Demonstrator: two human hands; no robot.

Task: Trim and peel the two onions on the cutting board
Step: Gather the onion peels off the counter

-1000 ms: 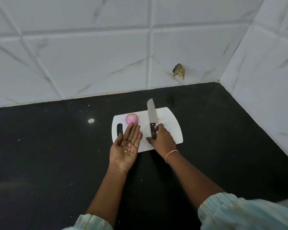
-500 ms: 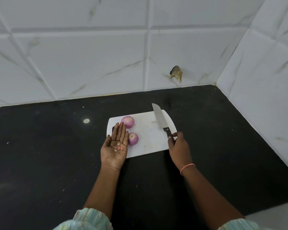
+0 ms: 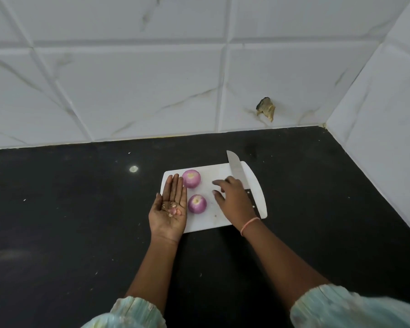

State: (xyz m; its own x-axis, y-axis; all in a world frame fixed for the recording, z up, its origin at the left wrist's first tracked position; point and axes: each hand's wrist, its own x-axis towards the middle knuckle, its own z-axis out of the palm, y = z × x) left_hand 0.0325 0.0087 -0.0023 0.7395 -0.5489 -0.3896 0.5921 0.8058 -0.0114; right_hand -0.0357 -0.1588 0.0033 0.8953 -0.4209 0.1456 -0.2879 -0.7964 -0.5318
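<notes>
Filling the lower view, a black polished stone counter (image 3: pixel 57 233), flecked with pale crumbs and carrying one small whitish spot (image 3: pixel 133 169), runs back to a wall of large white tiles with grey marble veining (image 3: pixel 128 91), which turns a corner at the right; low on the back wall sits a chipped brownish hole (image 3: pixel 266 110). No label, brand or writing can be read anywhere. A white rectangular plastic cutting board (image 3: pixel 258 185) lies on the counter, well short of the wall. The left hand (image 3: pixel 169 209) is held flat and palm-up over the board's left edge, fingers straight and pressed together, with small pinkish onion scraps (image 3: pixel 173 210) lying in the palm. Just right of those fingertips sits the far peeled purple onion (image 3: pixel 191 178); the near peeled purple onion (image 3: pixel 197 203) sits just beside the palm. The right hand (image 3: pixel 232 200) hovers palm-down over the board's middle, fingers loosely spread and holding nothing, their tips blurred. Beyond its knuckles a steel-bladed knife with a dark riveted handle (image 3: pixel 236 169) lies along the board's right side, tip past the far edge.
</notes>
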